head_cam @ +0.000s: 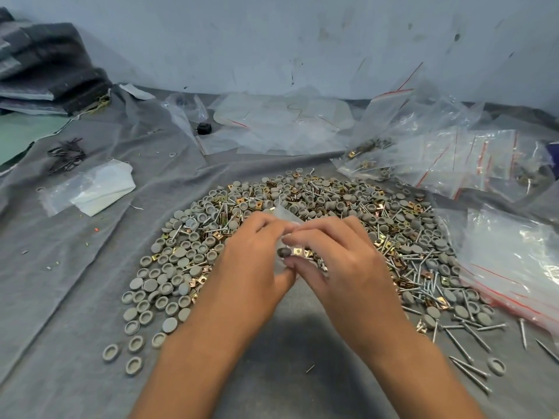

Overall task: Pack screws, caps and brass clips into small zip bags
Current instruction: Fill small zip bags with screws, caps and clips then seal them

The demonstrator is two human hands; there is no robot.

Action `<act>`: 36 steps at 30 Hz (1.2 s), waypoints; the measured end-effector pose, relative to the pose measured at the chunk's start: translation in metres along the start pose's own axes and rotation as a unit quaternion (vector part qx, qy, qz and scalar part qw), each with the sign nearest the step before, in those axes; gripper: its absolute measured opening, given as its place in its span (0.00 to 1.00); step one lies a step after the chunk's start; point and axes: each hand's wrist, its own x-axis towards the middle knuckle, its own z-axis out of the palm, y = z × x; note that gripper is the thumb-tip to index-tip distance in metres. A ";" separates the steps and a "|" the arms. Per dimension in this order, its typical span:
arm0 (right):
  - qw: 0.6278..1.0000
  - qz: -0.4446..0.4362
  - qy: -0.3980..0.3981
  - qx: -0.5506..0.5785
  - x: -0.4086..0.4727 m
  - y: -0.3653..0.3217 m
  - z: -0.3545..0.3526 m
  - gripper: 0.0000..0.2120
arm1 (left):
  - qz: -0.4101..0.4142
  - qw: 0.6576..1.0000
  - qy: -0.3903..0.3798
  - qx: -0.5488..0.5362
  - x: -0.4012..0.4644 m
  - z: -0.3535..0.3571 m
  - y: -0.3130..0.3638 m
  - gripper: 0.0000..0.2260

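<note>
Grey cloth, scuffed wall, parts heap

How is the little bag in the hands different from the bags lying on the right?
The small bag is pinched between the left hand and right hand; the bags on the right lie on the cloth. It looks smaller than they do. Both are clear plastic holding parts.

Two bare forearms, left hand, right hand, no sleeves, no rings
</note>
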 end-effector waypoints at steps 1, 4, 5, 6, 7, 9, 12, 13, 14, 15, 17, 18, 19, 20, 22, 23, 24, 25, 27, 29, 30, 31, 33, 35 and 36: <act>1.000 0.006 0.010 0.007 0.000 0.000 0.001 0.09 | -0.003 1.000 -0.002 -0.004 0.001 0.000 0.000 0.20; 0.995 0.056 0.038 0.077 0.002 0.004 -0.001 0.07 | -0.024 0.999 0.013 -0.026 0.001 -0.005 -0.002 0.19; 0.991 0.087 0.034 0.092 0.003 0.007 -0.001 0.06 | -0.035 0.998 0.029 -0.033 0.001 -0.008 -0.003 0.20; 0.989 0.121 0.007 0.090 0.002 0.011 0.001 0.06 | -0.049 0.997 0.051 -0.038 0.000 -0.010 -0.004 0.20; 0.985 0.148 -0.046 0.076 0.001 0.015 0.004 0.07 | -0.063 0.994 0.081 -0.044 0.000 -0.013 -0.004 0.19; 0.970 0.166 -0.173 0.038 -0.004 0.017 0.014 0.12 | -0.088 0.983 0.153 -0.059 0.000 -0.017 -0.003 0.18; 0.963 0.119 -0.242 -0.006 -0.010 0.012 0.029 0.13 | -0.098 0.974 0.197 -0.054 0.000 -0.021 -0.003 0.20; 0.962 0.108 -0.250 -0.021 -0.009 0.010 0.032 0.11 | -0.101 0.977 0.184 -0.048 -0.001 -0.021 -0.004 0.20; 0.960 0.105 -0.257 -0.029 -0.008 0.009 0.032 0.09 | -0.103 0.980 0.162 -0.044 -0.002 -0.020 -0.005 0.21; 0.958 0.108 -0.262 -0.031 -0.008 0.009 0.032 0.07 | -0.102 0.984 0.137 -0.041 -0.003 -0.019 -0.007 0.21; 0.958 0.120 -0.257 -0.028 -0.008 0.012 0.027 0.05 | -0.096 0.991 0.089 -0.028 -0.004 -0.015 -0.010 0.21; 0.961 0.128 -0.243 -0.023 -0.009 0.014 0.024 0.04 | -0.094 0.993 0.070 -0.022 -0.004 -0.013 -0.012 0.21; 0.964 0.139 -0.226 -0.018 -0.009 0.017 0.021 0.04 | -0.094 0.994 0.052 -0.017 -0.004 -0.011 -0.014 0.21; 0.965 0.151 -0.214 -0.018 -0.009 0.020 0.019 0.06 | -0.096 0.995 0.035 -0.012 -0.004 -0.009 -0.015 0.22; 0.958 0.176 -0.221 -0.041 -0.007 0.023 0.016 0.09 | -0.098 0.995 0.004 -0.002 -0.004 -0.005 -0.016 0.22; 0.954 0.182 -0.229 -0.060 -0.006 0.024 0.017 0.10 | -0.097 0.995 -0.009 0.001 -0.004 -0.003 -0.016 0.23; 0.952 0.184 -0.233 -0.076 -0.006 0.024 0.019 0.11 | -0.096 0.995 -0.022 0.001 -0.005 -0.001 -0.015 0.23; 0.952 0.184 -0.231 -0.086 -0.006 0.023 0.021 0.12 | -0.096 0.995 -0.032 -0.001 -0.005 0.000 -0.015 0.23; 0.955 0.173 -0.218 -0.102 -0.007 0.021 0.024 0.09 | -0.097 0.994 -0.046 -0.006 -0.006 0.001 -0.015 0.24; 0.959 0.155 -0.204 -0.119 -0.007 0.021 0.026 0.07 | -0.098 0.994 -0.050 -0.007 -0.006 0.001 -0.015 0.24; 0.962 0.149 -0.197 -0.120 -0.007 0.022 0.027 0.08 | -0.099 0.994 -0.051 -0.006 -0.006 0.001 -0.015 0.24; 0.965 0.145 -0.185 -0.113 -0.007 0.024 0.028 0.08 | -0.099 0.994 -0.052 -0.006 -0.007 0.001 -0.015 0.25; 0.974 0.150 -0.153 -0.068 -0.007 0.027 0.028 0.10 | -0.098 0.994 -0.052 -0.006 -0.007 0.002 -0.015 0.25; 0.981 0.164 -0.100 0.012 -0.004 0.029 0.024 0.11 | -0.093 0.994 -0.052 -0.002 -0.006 0.003 -0.016 0.25; 0.983 0.160 -0.071 0.059 -0.001 0.028 0.021 0.09 | -0.090 0.995 -0.051 0.001 -0.006 0.003 -0.017 0.26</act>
